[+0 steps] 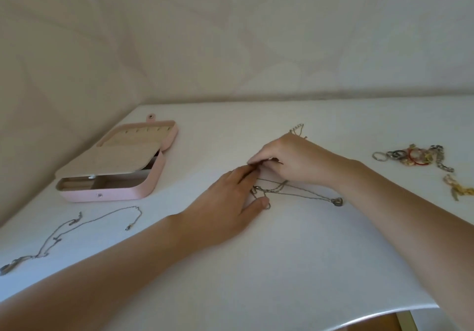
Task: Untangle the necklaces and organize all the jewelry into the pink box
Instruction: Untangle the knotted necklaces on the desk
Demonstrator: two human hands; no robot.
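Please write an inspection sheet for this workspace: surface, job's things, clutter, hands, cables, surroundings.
Surface: white table, mostly bare.
Job's things: pink box open at left, inner flap partly covering its tray; tangled chains with a heart pendant at centre; separate necklace laid out near left; pile of rings and bracelets at far right; small gold piece beside it.
Clutter: nothing seen.
Hands: left hand and right hand both pinch the chains, fingertips meeting.
Cables: nothing seen.
Surroundings: plain pale wall behind the table.
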